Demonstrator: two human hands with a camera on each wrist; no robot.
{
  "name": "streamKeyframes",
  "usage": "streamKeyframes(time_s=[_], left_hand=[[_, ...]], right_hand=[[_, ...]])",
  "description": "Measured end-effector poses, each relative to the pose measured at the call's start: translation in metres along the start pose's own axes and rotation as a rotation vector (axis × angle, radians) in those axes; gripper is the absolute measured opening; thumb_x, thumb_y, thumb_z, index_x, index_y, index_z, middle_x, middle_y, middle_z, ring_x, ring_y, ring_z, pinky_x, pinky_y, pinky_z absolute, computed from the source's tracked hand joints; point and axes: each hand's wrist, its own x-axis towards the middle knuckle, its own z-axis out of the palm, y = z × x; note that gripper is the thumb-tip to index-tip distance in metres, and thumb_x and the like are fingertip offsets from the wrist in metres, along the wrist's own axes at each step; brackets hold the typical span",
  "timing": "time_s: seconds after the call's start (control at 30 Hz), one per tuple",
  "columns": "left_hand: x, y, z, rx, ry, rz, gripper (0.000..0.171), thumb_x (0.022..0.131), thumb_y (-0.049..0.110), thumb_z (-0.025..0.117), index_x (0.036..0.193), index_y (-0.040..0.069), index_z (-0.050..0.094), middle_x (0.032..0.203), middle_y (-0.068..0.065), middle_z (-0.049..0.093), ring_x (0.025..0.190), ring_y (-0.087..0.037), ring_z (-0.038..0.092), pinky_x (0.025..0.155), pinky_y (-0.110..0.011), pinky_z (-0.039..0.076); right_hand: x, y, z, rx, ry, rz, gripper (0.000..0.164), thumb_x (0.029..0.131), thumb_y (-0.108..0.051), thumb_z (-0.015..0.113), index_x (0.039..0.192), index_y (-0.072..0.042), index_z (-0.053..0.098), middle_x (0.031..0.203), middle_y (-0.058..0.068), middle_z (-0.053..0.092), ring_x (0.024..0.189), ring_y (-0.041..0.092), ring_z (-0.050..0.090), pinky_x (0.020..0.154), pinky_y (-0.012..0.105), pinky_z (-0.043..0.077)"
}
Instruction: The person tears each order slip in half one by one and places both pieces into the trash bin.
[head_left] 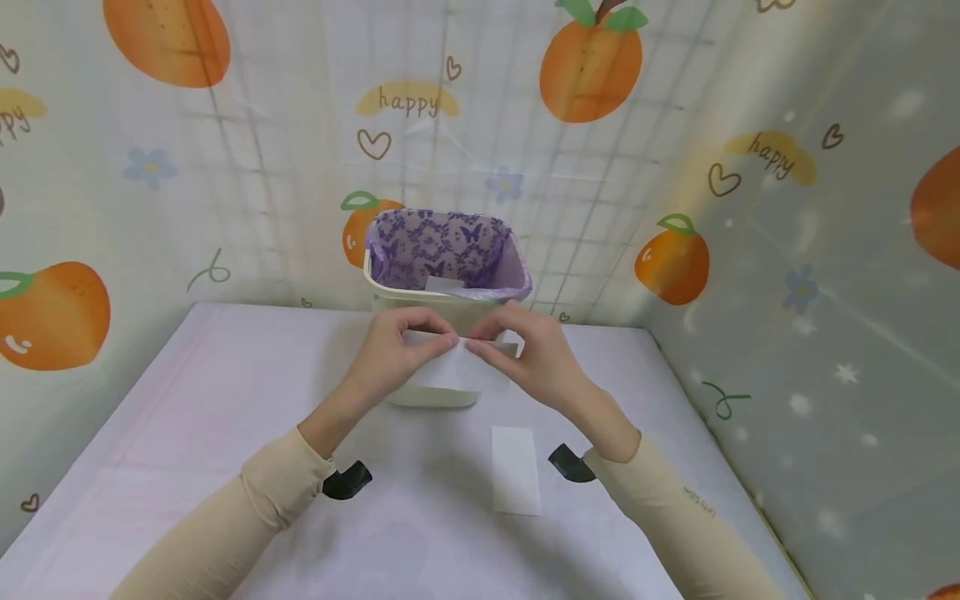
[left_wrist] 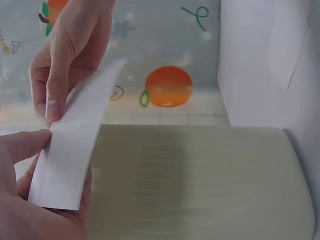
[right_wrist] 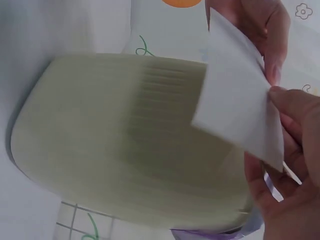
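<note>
Both hands pinch the upper edge of a white sheet of paper (head_left: 450,367), their thumbs close together near its middle. My left hand (head_left: 393,354) grips it from the left, and my right hand (head_left: 538,358) from the right. In the left wrist view the paper (left_wrist: 70,155) hangs between the two hands, in front of a pale bin wall. The right wrist view shows the sheet (right_wrist: 240,95) tilted, with its lower edge free. A second white rectangular piece of paper (head_left: 516,471) lies flat on the table, nearer than the hands.
Behind the hands a pale green bin (head_left: 412,304) stands at the table's far edge, lined with a purple butterfly-patterned bag (head_left: 450,242). A white piece (head_left: 444,284) shows inside the bin. The white tabletop (head_left: 247,392) meets an orange-printed curtain at the back.
</note>
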Motion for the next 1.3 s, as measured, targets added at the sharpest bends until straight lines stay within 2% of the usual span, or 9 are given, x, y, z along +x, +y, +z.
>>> streamKeyframes(time_s=[0.07,0.13,0.3,0.43,0.6,0.83,1.0,1.1,1.3], left_hand=[[0.003,0.003,-0.001,-0.001,0.0,0.02,0.005,0.095,0.013,0.079,0.098,0.01,0.079,0.095,-0.002,0.078,0.101,-0.017,0.067,0.104,-0.043,0.045],[0.006,0.007,-0.001,-0.003,0.001,0.032,0.005,0.095,0.012,0.079,0.099,0.009,0.079,0.095,-0.003,0.078,0.101,-0.017,0.067,0.104,-0.043,0.045],[0.011,0.019,-0.005,-0.004,0.025,0.032,0.006,0.095,0.013,0.078,0.1,0.009,0.079,0.098,-0.003,0.078,0.106,-0.017,0.067,0.106,-0.044,0.046],[0.017,0.027,-0.009,-0.007,0.045,0.057,0.005,0.095,0.013,0.079,0.099,0.009,0.08,0.097,-0.003,0.078,0.104,-0.018,0.067,0.104,-0.044,0.047],[0.024,0.035,-0.014,0.003,0.067,0.095,0.004,0.095,0.012,0.079,0.097,0.009,0.08,0.094,-0.004,0.079,0.1,-0.017,0.068,0.099,-0.04,0.048],[0.036,0.05,-0.023,0.006,0.074,0.111,0.006,0.095,0.012,0.078,0.095,0.007,0.079,0.092,-0.006,0.078,0.099,-0.017,0.067,0.099,-0.039,0.048],[0.046,0.063,-0.031,0.037,0.074,0.098,0.005,0.096,0.014,0.078,0.095,0.009,0.079,0.092,-0.003,0.078,0.101,-0.015,0.065,0.098,-0.038,0.048],[0.052,0.069,-0.034,0.051,0.072,0.121,0.004,0.096,0.015,0.078,0.094,0.011,0.079,0.091,-0.001,0.077,0.101,-0.014,0.065,0.095,-0.036,0.048],[0.061,0.072,-0.036,0.032,0.098,0.142,0.007,0.095,0.015,0.079,0.093,0.008,0.08,0.091,-0.003,0.077,0.1,-0.013,0.066,0.095,-0.032,0.046]], right_hand=[[0.003,-0.001,-0.004,0.008,-0.008,0.004,0.011,0.09,-0.008,0.084,0.096,-0.013,0.076,0.091,-0.003,0.074,0.086,0.011,0.069,0.079,0.028,0.056],[0.007,-0.003,-0.008,0.037,-0.017,0.024,0.01,0.091,-0.008,0.084,0.096,-0.013,0.077,0.092,-0.004,0.075,0.087,0.011,0.069,0.08,0.032,0.057],[0.016,-0.008,-0.017,0.131,-0.033,0.122,0.007,0.094,-0.01,0.081,0.099,-0.014,0.078,0.096,-0.004,0.076,0.089,0.011,0.072,0.084,0.039,0.061],[0.024,-0.01,-0.022,0.164,-0.023,0.156,0.007,0.094,-0.009,0.08,0.1,-0.013,0.078,0.098,-0.001,0.077,0.092,0.013,0.073,0.089,0.038,0.061],[0.037,-0.013,-0.028,0.165,-0.016,0.164,0.005,0.094,-0.009,0.08,0.099,-0.011,0.078,0.096,0.0,0.077,0.091,0.013,0.072,0.089,0.033,0.06],[0.054,-0.023,-0.039,0.125,-0.011,0.171,0.005,0.095,-0.01,0.08,0.099,-0.008,0.078,0.093,0.0,0.077,0.089,0.012,0.072,0.09,0.034,0.06],[0.065,-0.028,-0.042,0.11,0.025,0.184,0.006,0.096,-0.013,0.079,0.098,-0.008,0.079,0.093,0.0,0.078,0.09,0.01,0.072,0.091,0.032,0.06],[0.07,-0.029,-0.044,0.117,0.05,0.19,0.005,0.095,-0.013,0.079,0.097,-0.008,0.078,0.092,0.001,0.077,0.09,0.01,0.07,0.093,0.032,0.06],[0.078,-0.027,-0.047,0.15,0.091,0.227,0.009,0.096,-0.013,0.078,0.099,-0.004,0.078,0.095,0.007,0.078,0.093,0.012,0.069,0.095,0.031,0.058]])
